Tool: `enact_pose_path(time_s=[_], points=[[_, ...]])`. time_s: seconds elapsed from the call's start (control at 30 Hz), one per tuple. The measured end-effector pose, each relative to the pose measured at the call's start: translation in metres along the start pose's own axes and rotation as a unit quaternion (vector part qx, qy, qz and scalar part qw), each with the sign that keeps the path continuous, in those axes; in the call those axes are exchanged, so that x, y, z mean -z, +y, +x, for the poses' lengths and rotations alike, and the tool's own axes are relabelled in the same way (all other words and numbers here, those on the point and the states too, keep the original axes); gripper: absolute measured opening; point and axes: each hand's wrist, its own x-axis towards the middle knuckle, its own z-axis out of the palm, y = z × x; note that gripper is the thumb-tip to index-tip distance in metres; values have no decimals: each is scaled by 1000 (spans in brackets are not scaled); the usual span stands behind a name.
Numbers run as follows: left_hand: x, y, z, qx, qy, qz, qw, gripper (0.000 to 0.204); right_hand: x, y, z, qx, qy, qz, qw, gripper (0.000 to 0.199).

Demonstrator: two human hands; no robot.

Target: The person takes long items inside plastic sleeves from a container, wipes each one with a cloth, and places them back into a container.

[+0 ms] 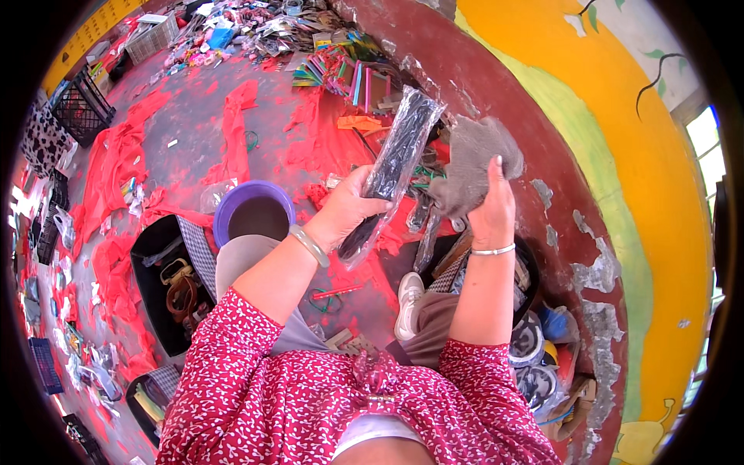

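Note:
My left hand [346, 208] is closed around a long black item in a clear plastic sleeve [404, 147], which tilts up and to the right. What exactly lies inside the wrapping cannot be made out. In my right hand [494, 209] is a crumpled grey-brown cloth [474, 159], gripped at its lower right side with the thumb pointing up. The package and the cloth are side by side, in front of me. Below my left hand and to its left stands a purple bucket [225, 203] holding dark liquid.
A black bin with a checked lining [151, 267] and brown belts [181, 293] sits at left. Another filled box [525, 271] is under my right forearm. Bagged goods [535, 349] lie lower right, beside the peeling red wall [558, 178]. Colourful clutter [256, 35] covers the far floor.

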Motion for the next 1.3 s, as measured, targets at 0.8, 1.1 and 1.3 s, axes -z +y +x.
enact_pose_path(time_s=[0.8, 1.1, 1.3], points=[[-25, -16, 9, -51, -129, 168, 976, 39, -35, 57, -8, -10, 72, 121, 990, 19], [-19, -14, -8, 43, -155, 195, 968, 9, -4, 37, 13, -11, 86, 234, 969, 18], [-21, -6, -12, 61, -180, 205, 960, 11, 1, 29, 16, -21, 116, 256, 959, 19]])
